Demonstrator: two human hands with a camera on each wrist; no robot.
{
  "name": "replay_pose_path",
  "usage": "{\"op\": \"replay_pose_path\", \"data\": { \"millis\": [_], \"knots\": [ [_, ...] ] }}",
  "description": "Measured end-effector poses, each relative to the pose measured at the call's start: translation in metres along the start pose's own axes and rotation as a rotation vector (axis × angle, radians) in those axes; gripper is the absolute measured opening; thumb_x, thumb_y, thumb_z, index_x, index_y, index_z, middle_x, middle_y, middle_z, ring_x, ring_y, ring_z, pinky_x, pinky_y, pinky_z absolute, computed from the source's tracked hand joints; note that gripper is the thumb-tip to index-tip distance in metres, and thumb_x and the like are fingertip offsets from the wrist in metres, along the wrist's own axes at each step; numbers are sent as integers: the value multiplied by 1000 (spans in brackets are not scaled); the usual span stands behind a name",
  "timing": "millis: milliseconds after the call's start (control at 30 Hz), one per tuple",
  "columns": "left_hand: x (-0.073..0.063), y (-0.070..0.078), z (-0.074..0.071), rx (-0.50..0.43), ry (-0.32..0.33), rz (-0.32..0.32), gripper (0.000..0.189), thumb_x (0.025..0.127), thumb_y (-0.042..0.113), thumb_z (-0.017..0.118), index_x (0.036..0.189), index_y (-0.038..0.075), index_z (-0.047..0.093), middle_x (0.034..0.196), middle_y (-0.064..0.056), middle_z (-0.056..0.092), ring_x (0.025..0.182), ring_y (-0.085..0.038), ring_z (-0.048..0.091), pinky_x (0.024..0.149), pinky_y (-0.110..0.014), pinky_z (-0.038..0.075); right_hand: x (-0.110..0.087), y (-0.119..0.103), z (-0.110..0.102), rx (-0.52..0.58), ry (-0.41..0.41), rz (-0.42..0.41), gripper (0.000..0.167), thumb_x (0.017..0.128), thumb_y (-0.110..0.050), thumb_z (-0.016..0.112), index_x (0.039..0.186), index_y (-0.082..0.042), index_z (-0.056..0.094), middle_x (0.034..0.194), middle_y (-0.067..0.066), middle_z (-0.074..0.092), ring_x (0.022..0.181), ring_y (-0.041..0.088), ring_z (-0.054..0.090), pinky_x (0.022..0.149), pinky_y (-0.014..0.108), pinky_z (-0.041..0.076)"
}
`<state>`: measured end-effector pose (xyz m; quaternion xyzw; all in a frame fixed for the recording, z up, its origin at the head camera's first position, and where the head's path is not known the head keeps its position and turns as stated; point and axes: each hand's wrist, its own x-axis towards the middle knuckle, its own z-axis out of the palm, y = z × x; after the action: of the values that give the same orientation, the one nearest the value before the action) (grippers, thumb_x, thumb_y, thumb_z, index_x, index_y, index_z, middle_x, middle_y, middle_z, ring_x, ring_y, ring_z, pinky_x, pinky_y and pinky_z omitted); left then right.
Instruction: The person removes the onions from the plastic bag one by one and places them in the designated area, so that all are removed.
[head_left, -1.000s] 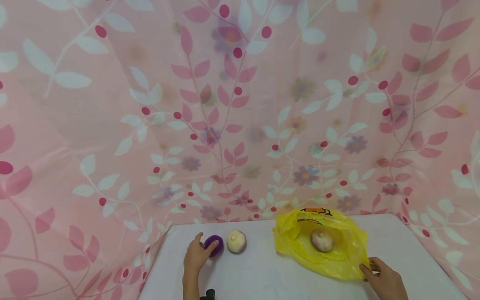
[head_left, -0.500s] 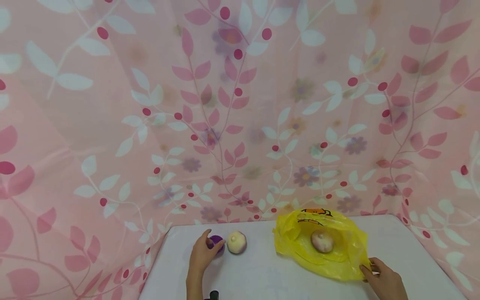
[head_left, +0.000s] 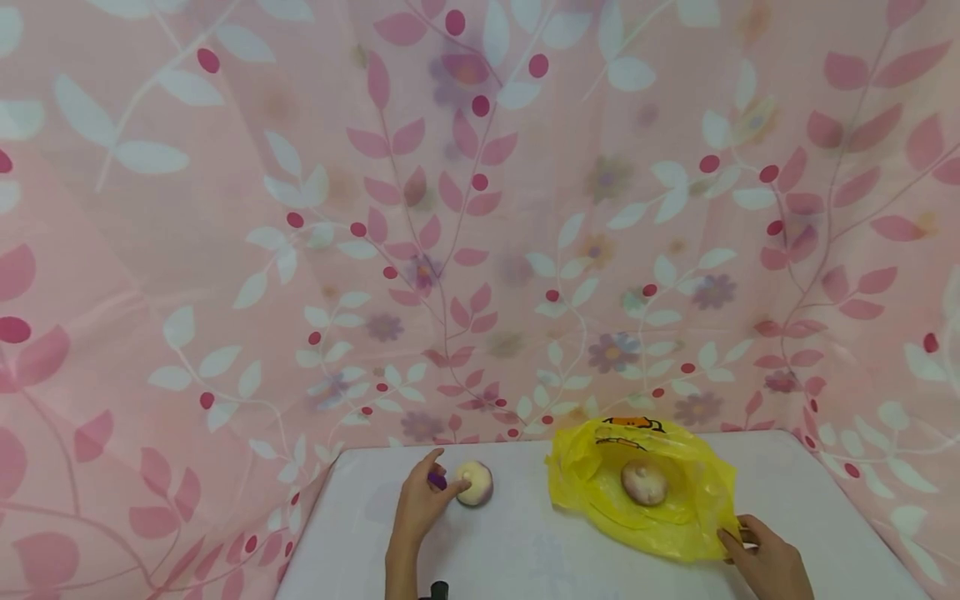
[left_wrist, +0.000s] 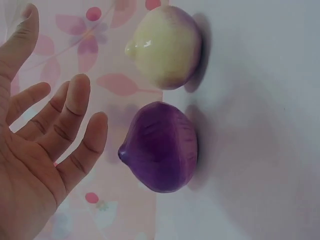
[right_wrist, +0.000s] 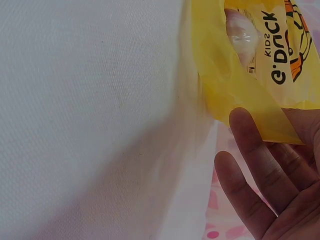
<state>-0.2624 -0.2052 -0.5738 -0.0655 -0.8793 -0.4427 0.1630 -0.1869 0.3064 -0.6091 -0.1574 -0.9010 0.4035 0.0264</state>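
Note:
My left hand [head_left: 418, 507] is over the left part of the table, its fingers loosely spread and holding nothing. Close to its fingertips stands a glossy purple onion [left_wrist: 162, 147], mostly hidden behind the hand in the head view. Beside the onion sits a round cream-and-purple vegetable, like a turnip [left_wrist: 167, 47]; my left thumb overlaps it in the head view. On the right, my right hand [head_left: 772, 557] pinches the edge of a yellow plastic bag [head_left: 592, 492] printed with a duck and lettering. The bag's mouth gapes toward me, and a pale pinkish round vegetable [head_left: 643, 482] lies inside.
A white-covered table [head_left: 525, 550] bears everything. Right behind its far edge hangs a pink cloth [head_left: 480, 250] patterned with leaves and flowers. A small dark piece [head_left: 439, 590] shows by the left wrist at the bottom of the head view.
My left hand has shifted right, from around the purple onion toward the turnip-like vegetable, covering more of the onion. My right hand and the yellow bag stay as they were.

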Motion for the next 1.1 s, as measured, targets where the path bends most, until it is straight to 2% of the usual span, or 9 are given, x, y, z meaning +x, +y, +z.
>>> {"op": "replay_pose_path", "data": {
  "millis": [167, 300, 500, 700, 933, 1100],
  "knots": [
    [-1, 4, 8, -27, 1, 26, 79, 72, 40, 86, 136, 5, 55, 99, -3, 61, 80, -29, 59, 66, -26, 48, -2, 0, -1, -1, -19, 11, 41, 91, -28, 72, 108, 7, 60, 90, 20, 69, 64, 20, 66, 61, 37, 56],
    [-2, 6, 13, -22, -8, 38, 77, 73, 39, 86, 134, 4, 57, 99, -8, 62, 76, -24, 56, 63, -26, 47, -3, -1, -1, -3, -47, 35, 42, 91, -29, 72, 109, 8, 59, 91, 20, 69, 66, 20, 65, 62, 38, 56],
    [-11, 9, 19, -5, -25, -5, 74, 74, 42, 85, 134, 9, 57, 101, -4, 62, 70, -11, 52, 60, -24, 46, -2, 4, 2, -6, -61, 17, 47, 90, -36, 72, 108, 6, 60, 89, 16, 70, 66, 19, 66, 61, 37, 55],
    [-14, 14, 35, -31, -46, 39, 71, 77, 41, 84, 134, 7, 58, 103, -5, 63, 68, -8, 53, 60, -24, 49, -5, 6, -1, -13, -28, -25, 46, 89, -35, 73, 106, 6, 61, 88, 18, 70, 64, 20, 67, 60, 36, 56],
    [-14, 18, 51, -59, -46, 50, 69, 75, 48, 82, 131, 12, 61, 102, -5, 64, 69, -10, 54, 62, -24, 49, -5, 2, -6, -24, -25, -15, 47, 90, -36, 72, 109, 5, 61, 92, 21, 70, 63, 19, 66, 60, 37, 55],
    [-12, 21, 61, -69, -67, 108, 68, 76, 49, 81, 131, 14, 60, 104, -8, 64, 66, -9, 53, 58, -23, 48, -3, -1, -7, -23, -13, -28, 47, 91, -37, 71, 110, 5, 61, 92, 20, 70, 64, 19, 67, 60, 38, 55]
  ]
}}
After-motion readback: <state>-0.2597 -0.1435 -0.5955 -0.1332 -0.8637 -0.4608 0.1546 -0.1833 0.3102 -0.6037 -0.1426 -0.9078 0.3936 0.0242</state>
